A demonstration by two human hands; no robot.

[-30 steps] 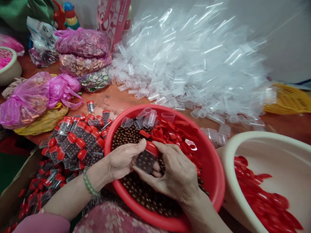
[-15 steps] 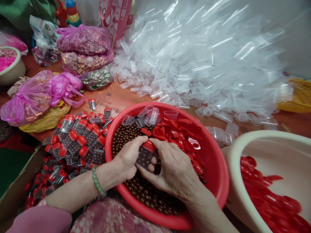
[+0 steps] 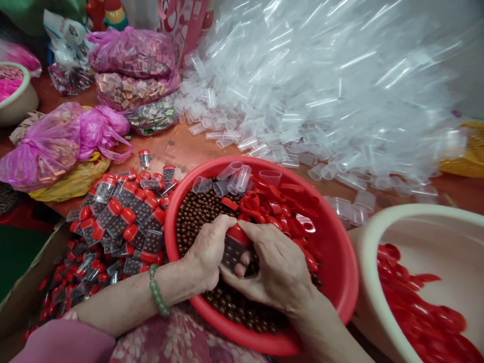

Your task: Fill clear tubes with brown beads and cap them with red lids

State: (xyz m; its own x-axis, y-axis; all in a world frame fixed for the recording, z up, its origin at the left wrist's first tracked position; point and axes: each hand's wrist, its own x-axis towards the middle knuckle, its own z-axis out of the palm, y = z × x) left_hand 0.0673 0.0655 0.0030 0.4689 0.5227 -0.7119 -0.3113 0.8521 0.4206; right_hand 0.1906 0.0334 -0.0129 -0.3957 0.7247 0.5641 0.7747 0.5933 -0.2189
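Over the red basin (image 3: 346,272), both hands grip one small clear container (image 3: 231,252) with a red cap, filled with brown balls. My left hand (image 3: 207,249) is closed around its left side, thumb up near the cap. My right hand (image 3: 278,267) closes on it from the right, thumb and forefinger by the cap and other fingertips curled below. Brown balls (image 3: 202,217) lie in the basin beneath the hands. Red caps (image 3: 280,206) are heaped at its right side, and several clear empty tubes (image 3: 242,179) rest at its back edge.
Filled red-capped containers (image 3: 124,217) are piled to the left, reaching down into a carton (image 3: 34,272). A large heap of clear tubes (image 3: 321,101) covers the back. At right stands a cream tub (image 3: 372,252) with red caps. Pink bags (image 3: 132,55) sit back left.
Both hands have shifted slightly right with the container, still gripping it near the cap. The camera view has moved a little too.
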